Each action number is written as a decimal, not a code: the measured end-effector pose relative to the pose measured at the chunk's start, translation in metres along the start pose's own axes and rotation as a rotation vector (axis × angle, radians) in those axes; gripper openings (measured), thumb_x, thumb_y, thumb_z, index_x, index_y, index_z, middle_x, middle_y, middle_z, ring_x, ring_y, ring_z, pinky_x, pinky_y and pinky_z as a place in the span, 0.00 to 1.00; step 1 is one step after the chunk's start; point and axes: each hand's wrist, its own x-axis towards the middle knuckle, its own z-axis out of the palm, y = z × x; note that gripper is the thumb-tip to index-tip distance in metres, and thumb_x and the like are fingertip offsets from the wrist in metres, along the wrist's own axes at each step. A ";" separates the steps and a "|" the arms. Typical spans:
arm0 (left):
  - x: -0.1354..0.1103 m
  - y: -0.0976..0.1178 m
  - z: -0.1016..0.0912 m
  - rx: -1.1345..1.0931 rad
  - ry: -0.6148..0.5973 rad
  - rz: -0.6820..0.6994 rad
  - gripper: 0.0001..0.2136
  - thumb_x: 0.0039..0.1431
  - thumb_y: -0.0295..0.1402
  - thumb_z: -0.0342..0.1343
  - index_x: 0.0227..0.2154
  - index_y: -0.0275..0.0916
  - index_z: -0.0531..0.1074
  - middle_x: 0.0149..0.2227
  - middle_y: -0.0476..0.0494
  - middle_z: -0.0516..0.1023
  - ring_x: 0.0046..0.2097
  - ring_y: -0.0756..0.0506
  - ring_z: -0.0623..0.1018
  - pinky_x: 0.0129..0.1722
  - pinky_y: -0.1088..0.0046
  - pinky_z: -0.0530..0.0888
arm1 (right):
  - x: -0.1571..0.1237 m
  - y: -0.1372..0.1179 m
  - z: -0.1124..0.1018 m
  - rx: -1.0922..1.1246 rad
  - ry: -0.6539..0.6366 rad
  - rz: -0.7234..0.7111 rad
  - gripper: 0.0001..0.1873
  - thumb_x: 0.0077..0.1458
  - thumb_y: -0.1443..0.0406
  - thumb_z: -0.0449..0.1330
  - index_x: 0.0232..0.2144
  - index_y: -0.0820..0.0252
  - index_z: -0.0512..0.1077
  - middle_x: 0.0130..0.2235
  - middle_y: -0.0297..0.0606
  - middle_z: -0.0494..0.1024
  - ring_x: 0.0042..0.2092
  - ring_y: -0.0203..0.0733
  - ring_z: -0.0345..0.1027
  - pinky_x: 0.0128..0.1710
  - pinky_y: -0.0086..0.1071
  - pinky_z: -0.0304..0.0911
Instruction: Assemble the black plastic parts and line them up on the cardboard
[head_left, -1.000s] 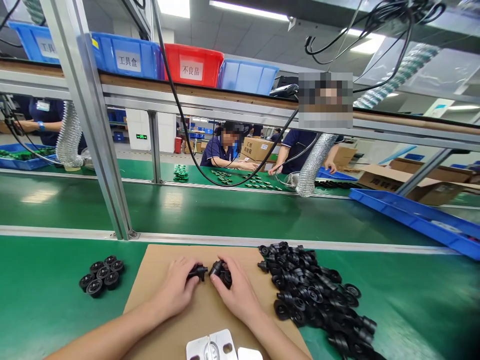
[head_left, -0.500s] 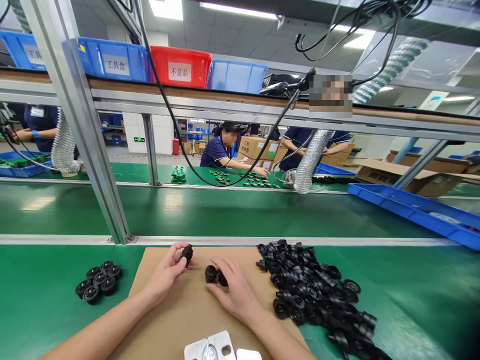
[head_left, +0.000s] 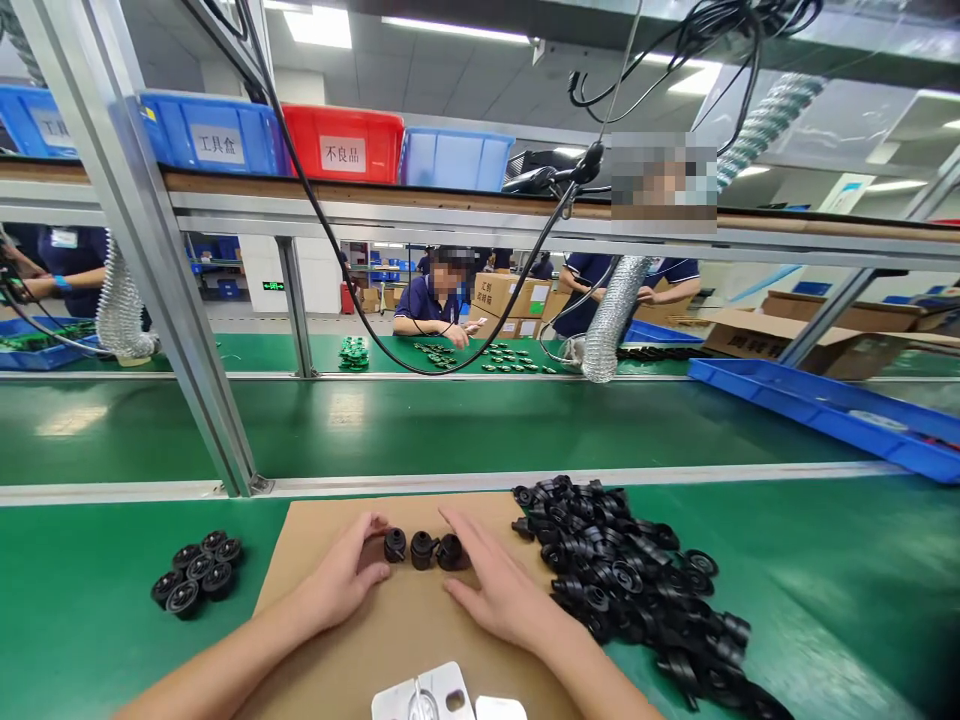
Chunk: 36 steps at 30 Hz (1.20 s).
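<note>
Three small round black plastic parts stand in a row on the brown cardboard sheet: a left one (head_left: 394, 545), a middle one (head_left: 422, 550) and a right one (head_left: 450, 552). My left hand (head_left: 346, 575) curves beside the left part, thumb and fingers apart, holding nothing. On the other side, my right hand (head_left: 501, 590) is open, its fingers stretched along the right part and close to or touching it. Both forearms rest low over the cardboard (head_left: 405, 625). A white plastic piece (head_left: 450, 690) lies at the near edge, partly cut off.
A heap of black parts (head_left: 637, 580) covers the green table to the right. Several round black pieces (head_left: 200, 567) sit grouped at left. Beyond are a metal post (head_left: 172, 270), a hanging black cable (head_left: 337, 240), a blue tray (head_left: 810, 400) and co-workers.
My left hand has set its black part down left of the other two and loosened its fingers. My right hand has shifted slightly right, its fingers opening wider.
</note>
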 end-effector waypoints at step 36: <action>-0.037 0.056 -0.012 0.440 -0.199 -0.031 0.07 0.64 0.26 0.54 0.39 0.43 0.75 0.47 0.37 0.81 0.47 0.31 0.82 0.46 0.55 0.77 | 0.001 0.018 -0.034 -0.060 0.090 0.169 0.08 0.63 0.62 0.61 0.44 0.54 0.75 0.45 0.38 0.81 0.44 0.48 0.75 0.47 0.40 0.70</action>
